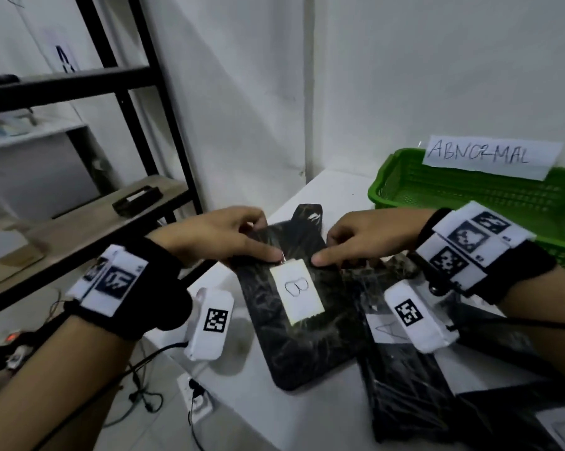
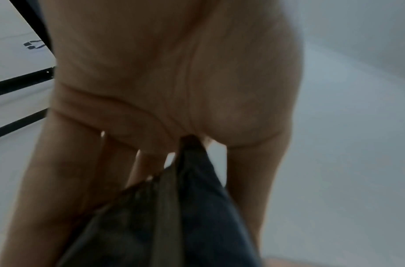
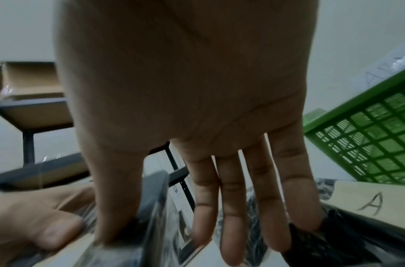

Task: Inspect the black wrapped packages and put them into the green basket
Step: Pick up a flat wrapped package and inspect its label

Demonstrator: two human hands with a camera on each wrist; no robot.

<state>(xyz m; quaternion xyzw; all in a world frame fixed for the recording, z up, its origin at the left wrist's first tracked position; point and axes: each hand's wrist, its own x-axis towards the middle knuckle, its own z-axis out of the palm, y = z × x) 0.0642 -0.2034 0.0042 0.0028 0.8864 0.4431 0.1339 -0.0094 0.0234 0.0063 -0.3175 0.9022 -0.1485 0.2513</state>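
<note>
A black wrapped package (image 1: 307, 346) with a white label marked B (image 1: 296, 289) is tilted up off the white table. My left hand (image 1: 261, 242) pinches its top edge, thumb on the front beside the label and fingers behind. My right hand (image 1: 331, 247) grips the same edge from the right, thumb near the label. The left wrist view shows the black wrap (image 2: 197, 225) between thumb and fingers. A second package, labelled A (image 1: 388, 330) (image 3: 370, 204), lies under my right wrist. The green basket (image 1: 437, 187) (image 3: 368, 140) stands at the back right.
A paper sign reading ABNORMAL (image 1: 489, 156) hangs on the basket's back rim. More black packages (image 1: 437, 402) lie at the table's front right. A black metal shelf rack (image 1: 144, 76) stands left, with a small black box (image 1: 138, 196) on its wooden shelf. Cables and a power strip (image 1: 196, 395) lie on the floor.
</note>
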